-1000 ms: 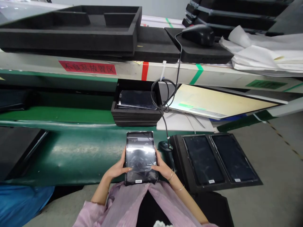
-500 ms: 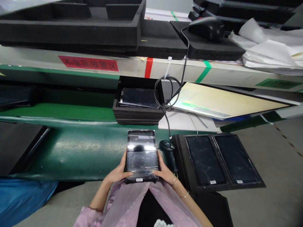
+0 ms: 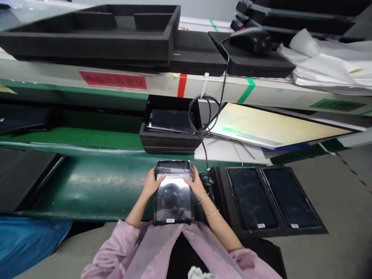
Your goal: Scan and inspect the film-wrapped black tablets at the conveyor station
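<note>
A tablet with a glossy, film-like front and a small white label at its lower edge lies on the green mat in front of me. My left hand grips its left edge near the top, thumb over the screen. On the opposite edge my right hand does the same, its thumb also on the glass. The fingers curl out of sight at the sides. Just right of that hand is a black barcode scanner, partly hidden by it.
Two tablets rest in a black foam tray at the right. Behind my hands stands a stack of foam trays with tablets inside. A tilted monitor and a looped cable hang near the shelf, which carries a mouse and papers.
Both hands have slid from the tablet's lower part up to its upper sides. The tablet itself stays almost where it was.
</note>
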A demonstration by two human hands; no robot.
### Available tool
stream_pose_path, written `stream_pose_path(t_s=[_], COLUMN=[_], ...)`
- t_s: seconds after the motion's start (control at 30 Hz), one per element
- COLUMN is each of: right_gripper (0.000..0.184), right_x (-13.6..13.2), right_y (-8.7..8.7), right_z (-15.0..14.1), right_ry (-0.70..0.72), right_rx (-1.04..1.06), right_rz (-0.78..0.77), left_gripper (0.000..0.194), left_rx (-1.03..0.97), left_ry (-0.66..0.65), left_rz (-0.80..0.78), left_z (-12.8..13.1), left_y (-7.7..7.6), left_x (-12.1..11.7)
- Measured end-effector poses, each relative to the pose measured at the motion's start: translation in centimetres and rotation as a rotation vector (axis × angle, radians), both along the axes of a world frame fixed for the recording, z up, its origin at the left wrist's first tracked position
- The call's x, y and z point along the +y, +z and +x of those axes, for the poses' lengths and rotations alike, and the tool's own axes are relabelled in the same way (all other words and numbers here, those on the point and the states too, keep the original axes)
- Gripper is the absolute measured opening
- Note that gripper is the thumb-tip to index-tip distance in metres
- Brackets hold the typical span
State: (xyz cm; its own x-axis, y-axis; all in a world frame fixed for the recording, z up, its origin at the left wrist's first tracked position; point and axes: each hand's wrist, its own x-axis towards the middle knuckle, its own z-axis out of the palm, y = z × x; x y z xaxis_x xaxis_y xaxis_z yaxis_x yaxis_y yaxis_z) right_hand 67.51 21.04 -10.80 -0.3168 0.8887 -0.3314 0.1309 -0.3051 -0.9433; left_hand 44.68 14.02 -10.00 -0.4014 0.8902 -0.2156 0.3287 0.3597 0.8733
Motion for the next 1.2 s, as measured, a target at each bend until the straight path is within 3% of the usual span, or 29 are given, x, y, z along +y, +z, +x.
stream_pose_path(t_s=[0.13, 0.27, 0.4, 0.53, 0.6, 0.7, 0.77, 0.83, 0.9, 1.03, 1.2], right_gripper=[0.105, 0.101, 0.089, 0.068, 0.069, 0.070, 0.073, 0.076, 0.066, 0.038, 0.038], right_x=[3.7, 5.6, 5.4, 5.0, 5.0, 4.9, 4.6, 4.1, 3.8, 4.1, 4.9], right_y=[0.3, 0.0, -1.0, -1.2, -0.8, 0.0, 0.5, 0.8, 0.9, 1.5, 3.4], right_z=[-1.3, -2.1, -2.3, -2.5, -2.5, -2.2, -2.0, -1.9, -2.0, -2.3, -2.2], right_ry=[-0.060, -0.070, -0.095, -0.120, -0.118, -0.086, 0.011, 0.085, 0.051, -0.083, -0.100], right_rx=[-0.043, -0.064, -0.059, -0.045, -0.047, -0.043, -0.058, -0.110, -0.179, -0.230, -0.173], right_rz=[0.021, 0.045, 0.052, 0.078, 0.075, 0.092, 0.181, 0.311, 0.413, 0.505, 0.481], left_gripper=[0.071, 0.060, 0.050, 0.058, 0.063, 0.051, 0.046, 0.029, 0.022, 0.027, 0.020], left_rx=[0.082, 0.109, 0.106, 0.061, 0.045, 0.097, 0.198, 0.286, 0.314, 0.320, 0.334], left_ry=[-0.011, -0.033, -0.044, -0.020, -0.028, -0.051, -0.092, -0.124, -0.128, -0.132, -0.127], left_rz=[0.010, 0.025, 0.036, 0.011, 0.014, 0.092, 0.154, 0.182, 0.185, 0.198, 0.207], left_z=[-1.3, -1.8, -1.6, -1.5, -1.4, -0.8, -0.3, 0.0, 0.1, -0.6, -1.1], left_y=[-0.1, 0.0, 0.3, 1.0, 1.7, 2.6, 2.9, 2.9, 2.8, 2.5, 2.5], left_x=[3.1, 4.3, 4.2, 4.2, 4.2, 4.2, 4.3, 4.4, 4.4, 4.4, 4.3])
